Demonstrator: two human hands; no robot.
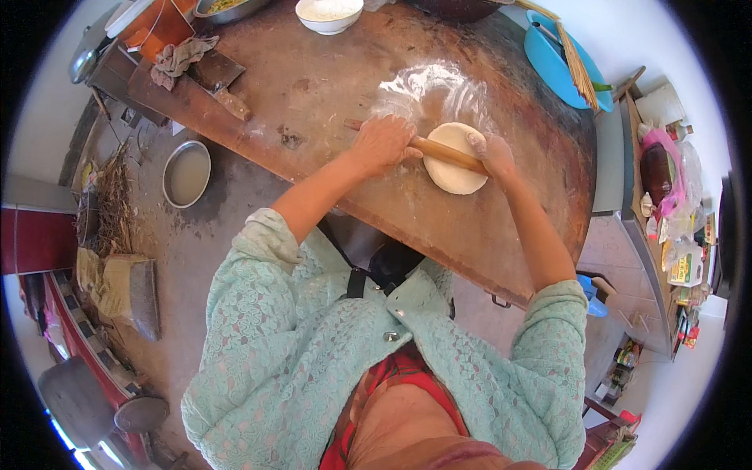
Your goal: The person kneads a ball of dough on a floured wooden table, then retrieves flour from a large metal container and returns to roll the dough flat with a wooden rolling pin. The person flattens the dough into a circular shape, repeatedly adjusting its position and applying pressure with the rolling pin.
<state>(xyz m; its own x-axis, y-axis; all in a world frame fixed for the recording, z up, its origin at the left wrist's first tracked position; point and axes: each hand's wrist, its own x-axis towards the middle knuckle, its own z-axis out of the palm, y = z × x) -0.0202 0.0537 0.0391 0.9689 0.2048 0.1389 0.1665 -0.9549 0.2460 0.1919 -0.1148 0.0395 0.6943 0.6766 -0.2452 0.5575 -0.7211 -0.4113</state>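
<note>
A round, flat piece of dough (454, 182) lies on the brown wooden table near its front edge. Across it rests a wooden rolling pin (448, 153), slanting from upper left to lower right. My left hand (382, 144) is closed round the pin's left part, just beside the dough. My right hand (493, 155) grips the pin's other end, over the dough's right edge. Loose white flour (439, 84) is spread on the wood just beyond the dough.
A white bowl of flour (329, 14) stands at the table's far side, near a metal pan (229, 11). A blue basin (552, 63) with a straw brush sits far right. At left lie a cloth (182, 59) and an orange bucket (157, 31). A metal basin (186, 174) stands on the floor.
</note>
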